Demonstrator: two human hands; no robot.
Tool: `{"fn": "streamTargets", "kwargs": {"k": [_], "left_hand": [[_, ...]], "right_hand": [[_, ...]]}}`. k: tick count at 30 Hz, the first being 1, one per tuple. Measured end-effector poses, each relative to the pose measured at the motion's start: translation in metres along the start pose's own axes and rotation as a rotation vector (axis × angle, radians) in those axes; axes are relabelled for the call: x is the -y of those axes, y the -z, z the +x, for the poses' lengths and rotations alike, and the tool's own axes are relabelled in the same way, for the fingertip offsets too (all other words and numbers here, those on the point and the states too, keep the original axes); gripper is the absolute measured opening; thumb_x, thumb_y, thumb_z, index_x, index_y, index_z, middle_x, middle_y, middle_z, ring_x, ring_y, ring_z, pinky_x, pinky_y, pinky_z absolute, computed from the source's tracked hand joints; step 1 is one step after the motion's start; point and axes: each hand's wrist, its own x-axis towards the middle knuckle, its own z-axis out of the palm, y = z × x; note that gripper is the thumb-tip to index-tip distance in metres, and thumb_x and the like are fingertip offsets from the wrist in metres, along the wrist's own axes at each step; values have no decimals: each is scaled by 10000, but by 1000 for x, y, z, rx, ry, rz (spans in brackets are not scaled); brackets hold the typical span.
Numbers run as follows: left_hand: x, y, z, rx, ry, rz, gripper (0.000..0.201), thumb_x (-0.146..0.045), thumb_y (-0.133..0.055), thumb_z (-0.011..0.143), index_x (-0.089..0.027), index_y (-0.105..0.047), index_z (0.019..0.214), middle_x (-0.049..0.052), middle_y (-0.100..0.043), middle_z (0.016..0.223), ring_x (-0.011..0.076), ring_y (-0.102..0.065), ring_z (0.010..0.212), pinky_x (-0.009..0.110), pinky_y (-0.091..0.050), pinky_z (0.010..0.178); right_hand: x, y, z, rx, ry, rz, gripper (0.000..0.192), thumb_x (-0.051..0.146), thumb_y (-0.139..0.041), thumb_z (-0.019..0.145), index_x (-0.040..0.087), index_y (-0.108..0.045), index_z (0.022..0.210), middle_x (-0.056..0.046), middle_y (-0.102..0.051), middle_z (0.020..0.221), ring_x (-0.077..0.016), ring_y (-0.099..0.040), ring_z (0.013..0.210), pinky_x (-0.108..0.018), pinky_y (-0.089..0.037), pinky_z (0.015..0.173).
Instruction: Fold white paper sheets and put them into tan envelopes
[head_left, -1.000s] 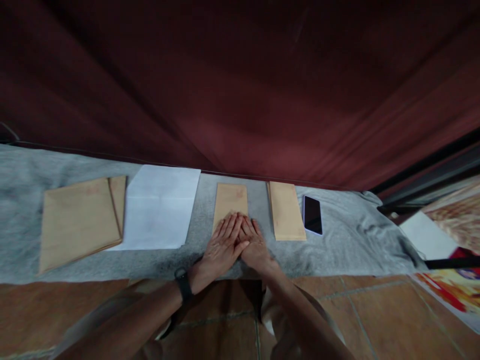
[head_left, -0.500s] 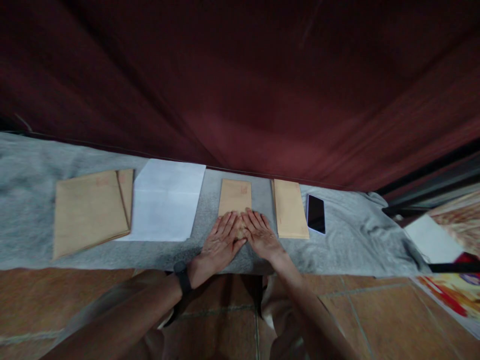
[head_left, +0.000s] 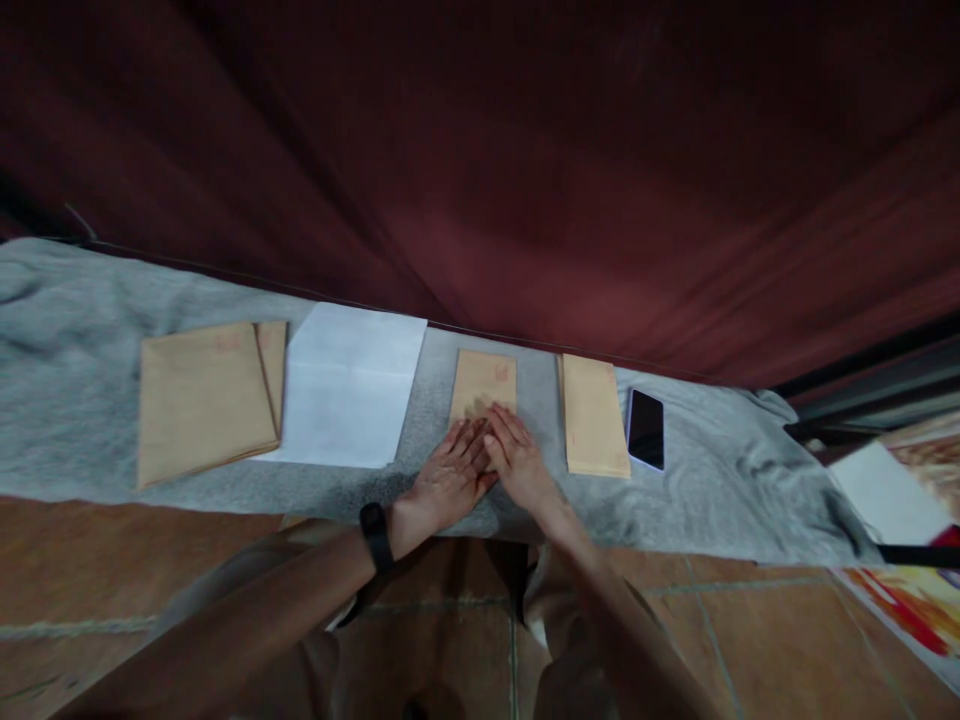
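A brown paper envelope [head_left: 484, 376] with a small red mark lies upright in front of me, its lower part covered by my hands. My left hand [head_left: 454, 475] rests flat on it, fingers stretched out, with a black band on the wrist. My right hand [head_left: 520, 462] lies palm down beside it, its fingers overlapping the left fingertips. Neither hand grips anything. To the right lies a small stack of brown envelopes [head_left: 596, 415]. On the left, white paper sheets [head_left: 349, 390] sit partly under larger brown envelopes [head_left: 202, 405].
A phone [head_left: 646, 430] with a dark screen lies right of the envelope stack. Grey cloth [head_left: 720, 470] covers the narrow surface. Behind it rises a dark red curtain-like wall [head_left: 525, 200]. Below is a tiled floor [head_left: 757, 630]; a white sheet-like object [head_left: 889, 490] is at far right.
My right hand has shifted left over the left fingertips; before, the hands lay side by side on the envelope. The view has turned slightly.
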Motion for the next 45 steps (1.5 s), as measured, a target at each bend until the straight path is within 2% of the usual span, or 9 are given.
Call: {"fn": "streamTargets", "kwargs": {"k": [4,8,12,18,25,32,40,45], "left_hand": [[-2,-1,0,39,-9,-16,613,-300,-473,987,-75,-403,1552,205,-376,1622,319,-252,1555,549,-202,1283],[-7,2,1,51,30,-66,639,-194,-449,938,-21,-386,1550,227,-331,1635,327,-239,1557,545,-194,1292],[-8,7,2,52,35,-100,619,-190,-419,939,-27,-415,1536,230,-339,1631,335,-226,1557,554,-198,1286],[-1,5,1,44,27,-123,551,-247,-400,986,-104,-471,1513,191,-393,1617,317,-268,1548,566,-212,1273],[13,-6,0,-24,24,-95,569,-247,-339,1020,-62,-352,1559,190,-358,1639,255,-243,1563,501,-228,1275],[31,-9,22,-8,173,-51,610,-240,-283,1001,-87,-310,1592,150,-350,1653,238,-247,1563,477,-208,1278],[59,-12,52,1,218,-15,594,-246,-278,1000,-88,-397,1560,135,-371,1644,247,-268,1556,463,-217,1276],[68,-14,70,-30,221,-23,590,-257,-272,1007,-78,-401,1554,144,-379,1638,233,-285,1550,440,-245,1267]], "right_hand": [[17,-17,-1,47,1,-42,559,367,-294,1095,171,-294,1618,-81,-323,1665,-182,-253,1558,-427,-288,1273],[21,-22,-2,44,-33,-104,568,354,-303,1089,164,-271,1624,-86,-285,1678,-187,-228,1566,-432,-273,1280],[19,-21,-1,15,-43,-82,557,357,-283,1093,164,-299,1615,-89,-299,1673,-185,-238,1563,-430,-273,1278],[17,-19,4,11,-72,-85,562,369,-233,1101,137,-317,1606,-96,-313,1668,-168,-240,1561,-407,-255,1279],[11,-23,8,-23,-120,-186,551,359,-248,1105,139,-328,1603,-102,-355,1648,-192,-270,1552,-431,-248,1273],[11,-28,9,-73,-164,-255,528,329,-268,1105,115,-396,1570,-117,-369,1636,-221,-306,1539,-449,-233,1268],[20,-24,12,-58,-224,-305,509,297,-350,1079,130,-441,1551,-107,-364,1636,-244,-342,1523,-445,-251,1261],[20,-22,14,-37,-228,-281,523,317,-346,1079,145,-411,1569,-110,-384,1625,-244,-342,1524,-467,-278,1251]]}}
